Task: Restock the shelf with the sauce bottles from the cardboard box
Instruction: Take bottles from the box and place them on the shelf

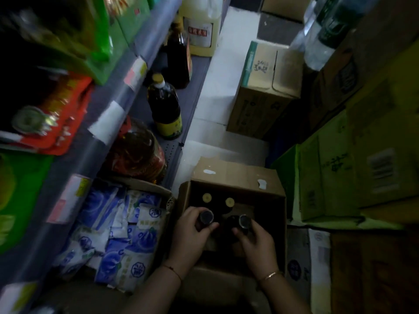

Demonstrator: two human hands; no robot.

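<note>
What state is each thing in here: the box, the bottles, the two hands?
cardboard box: open, flaps folded out.
left hand: grips the left bottle below its cap.
right hand: grips the right bottle below its cap.
left bottle: upright in the box opening, dark cap on.
right bottle: upright, dark cap on.
yellow-capped bottles: two, upright at the back of the box, untouched.
shelf bottle: standing, capped.
</note>
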